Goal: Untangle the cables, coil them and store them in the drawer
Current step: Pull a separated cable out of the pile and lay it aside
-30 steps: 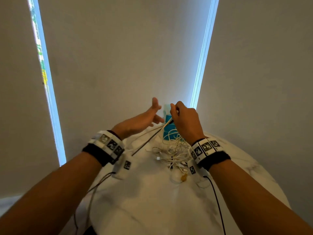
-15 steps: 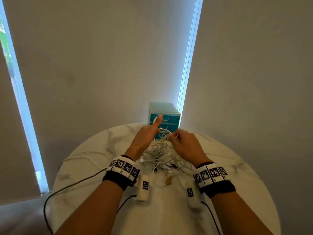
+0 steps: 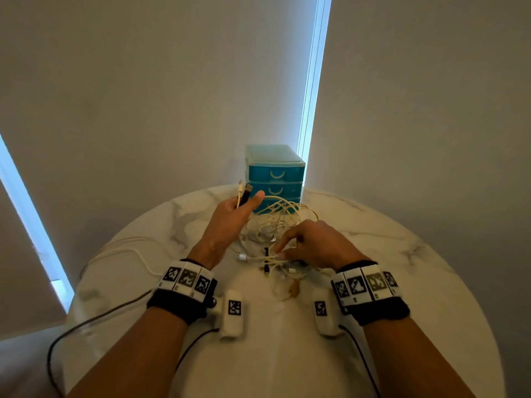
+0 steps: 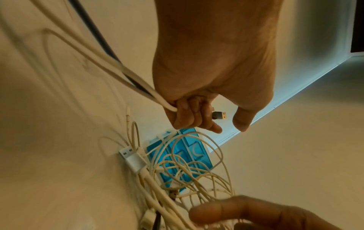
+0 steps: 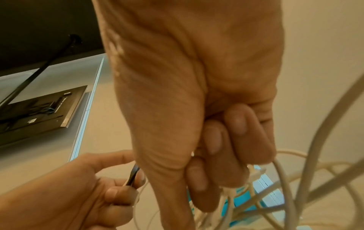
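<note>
My left hand [image 3: 247, 203] is raised in front of the teal drawer unit [image 3: 273, 173] and grips two white cables and a black cable [image 4: 110, 51]. The black cable's USB plug [image 4: 218, 115] sticks out past the fingers. These cables trail back to the left across the table [image 3: 123, 248]. The tangle of white cables [image 3: 275, 222] lies before the drawers. My right hand [image 3: 283, 252] is on its near side, fingers [image 5: 226, 155] curled round several strands. All drawers look closed.
The round marble table [image 3: 402, 282] ends close on the left, right and near sides. A wall stands right behind the drawer unit. Black wrist-camera leads [image 3: 359, 354] hang off the near edge. A small tan connector [image 3: 293, 290] lies just near of the tangle.
Both hands came down from in front of the wall to the table. The left hand, open a second ago, now grips the cable ends. The right hand moved nearer me on the tangle.
</note>
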